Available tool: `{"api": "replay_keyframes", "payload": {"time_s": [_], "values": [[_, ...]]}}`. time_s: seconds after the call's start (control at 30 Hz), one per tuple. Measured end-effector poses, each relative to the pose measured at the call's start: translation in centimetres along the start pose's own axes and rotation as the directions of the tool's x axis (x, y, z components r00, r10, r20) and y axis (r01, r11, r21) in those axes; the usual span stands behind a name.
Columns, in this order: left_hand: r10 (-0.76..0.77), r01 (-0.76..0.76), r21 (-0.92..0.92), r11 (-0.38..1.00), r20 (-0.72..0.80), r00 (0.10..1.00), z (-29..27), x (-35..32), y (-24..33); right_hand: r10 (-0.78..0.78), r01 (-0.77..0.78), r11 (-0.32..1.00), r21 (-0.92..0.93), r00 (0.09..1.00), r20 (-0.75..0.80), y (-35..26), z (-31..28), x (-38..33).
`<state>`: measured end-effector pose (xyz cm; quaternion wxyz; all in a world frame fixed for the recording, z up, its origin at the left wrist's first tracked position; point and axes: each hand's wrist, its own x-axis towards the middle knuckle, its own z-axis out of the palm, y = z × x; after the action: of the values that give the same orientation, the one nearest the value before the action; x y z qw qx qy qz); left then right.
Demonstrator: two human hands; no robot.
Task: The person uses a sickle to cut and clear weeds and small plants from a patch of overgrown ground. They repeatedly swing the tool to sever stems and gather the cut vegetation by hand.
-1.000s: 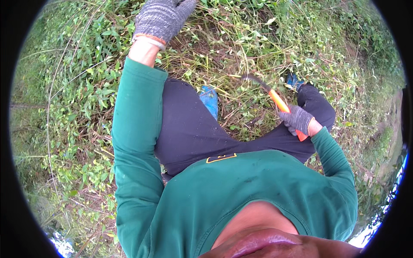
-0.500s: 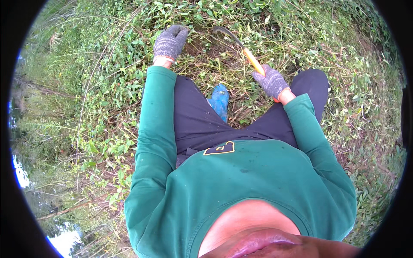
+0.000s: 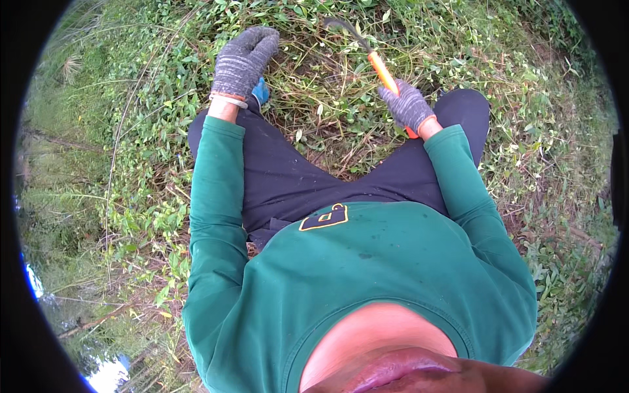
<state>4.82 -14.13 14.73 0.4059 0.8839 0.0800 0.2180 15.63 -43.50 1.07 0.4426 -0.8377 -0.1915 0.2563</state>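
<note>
My right hand, in a grey knitted glove, is closed round the orange handle of a sickle. Its dark curved blade points up and away to the left, over cut stems and leaves. My left hand, gloved the same way, is raised above my left leg. Its fingers are loosely bent with a slight gap at the thumb, and no object shows in them. Partly hidden behind that hand is a blue boot. Leafy green plants grow just beyond both hands.
Flattened stems and leaves cover the ground between my legs. Taller leafy growth stands on the left, with a long thin bent stem running through it. Low grass and dry litter lie on the right.
My left hand has risen and moved left. The blue boot has shifted from between my legs to the left, beneath that hand. My right hand and the sickle have moved slightly up and left.
</note>
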Motion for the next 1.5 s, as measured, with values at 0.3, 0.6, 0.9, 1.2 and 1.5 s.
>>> {"api": "replay_keyframes", "payload": {"time_s": [0.3, 0.6, 0.9, 1.2, 1.5], "values": [[-0.097, 0.123, 0.241, 0.963, -0.114, 0.989, 3.5, 1.4, -12.4, 0.108, 0.331, 0.707, -0.625, 0.823, 0.558, -0.5, 5.2, 1.3], [-0.125, 0.175, 0.369, 0.913, -0.154, 0.980, 3.6, 1.6, -13.6, 0.067, 0.421, 0.549, -0.722, 0.839, 0.540, -1.9, 9.7, 10.4], [-0.466, 0.432, 0.390, 0.813, -0.008, 0.885, 2.8, 0.8, -14.5, 0.314, 0.001, 0.423, -0.906, 0.938, 0.147, 6.6, -6.4, 7.0], [-0.754, 0.334, 0.800, 0.498, 0.209, 0.623, 10.5, -1.8, -24.2, 0.108, 0.025, 0.784, -0.620, 0.979, 0.175, 0.3, 1.5, -0.8], [-0.803, 0.334, 0.772, 0.541, 0.355, 0.480, 14.5, -1.5, -28.1, 0.419, -0.418, 0.902, -0.103, 0.798, 0.432, -4.8, 1.0, -5.3]]}}
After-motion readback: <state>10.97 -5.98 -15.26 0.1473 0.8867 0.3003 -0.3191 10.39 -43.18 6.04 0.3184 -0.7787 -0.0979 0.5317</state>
